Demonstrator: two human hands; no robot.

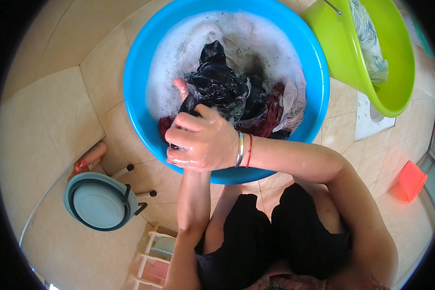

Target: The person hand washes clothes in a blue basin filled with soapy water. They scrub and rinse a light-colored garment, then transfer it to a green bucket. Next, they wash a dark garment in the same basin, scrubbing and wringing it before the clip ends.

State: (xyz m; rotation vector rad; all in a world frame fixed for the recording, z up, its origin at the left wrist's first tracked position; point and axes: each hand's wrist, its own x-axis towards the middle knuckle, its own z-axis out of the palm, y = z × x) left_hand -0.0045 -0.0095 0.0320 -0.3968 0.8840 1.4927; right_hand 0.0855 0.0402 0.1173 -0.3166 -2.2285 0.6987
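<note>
Over the near left part of a blue basin (131, 96), my right hand (205, 142) is closed on a wet black garment (220, 89), its fingers curled downward. My left hand (181, 88) is mostly covered by the right one; a fingertip shows at the left side of the garment, and the hand appears to grip it from beneath. The bunched garment is slick with suds and rises above white foam (171, 53). Beside it in the water lie dark red cloth (274, 108) and a pale grey-white cloth (295, 99). My right wrist carries a silver bangle and a red string.
A lime green bucket (324, 29) with pale patterned cloth (369, 41) tilts at the upper right, near a white floor drain (372, 118). A grey-green collapsible basin (99, 203) stands at left, a white rack (145, 258) below it. A coral container (411, 181) lies at right.
</note>
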